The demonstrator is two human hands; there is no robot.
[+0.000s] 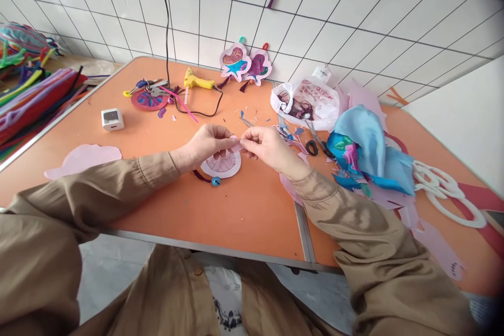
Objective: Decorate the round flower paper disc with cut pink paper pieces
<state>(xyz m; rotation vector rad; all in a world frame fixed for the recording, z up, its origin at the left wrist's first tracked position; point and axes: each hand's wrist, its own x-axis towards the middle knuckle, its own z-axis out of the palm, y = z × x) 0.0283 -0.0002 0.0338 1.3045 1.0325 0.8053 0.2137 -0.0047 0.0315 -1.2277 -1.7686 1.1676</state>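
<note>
My left hand (207, 144) and my right hand (265, 148) meet above the orange table (244, 210), both pinching a small pink strip (235, 140) between their fingertips. Just below them lies a round white disc with a pink pattern (221, 164), with a dark cord and a blue bead (215, 181) at its near edge. My sleeves are tan.
A yellow glue gun (197, 81) and its black cable lie at the back. Scissors (317, 144), blue and pink fabric (364, 149) and white rings (449, 191) sit to the right. Pipe cleaners (31, 100) pile up at the left, beside a small white cube (112, 118).
</note>
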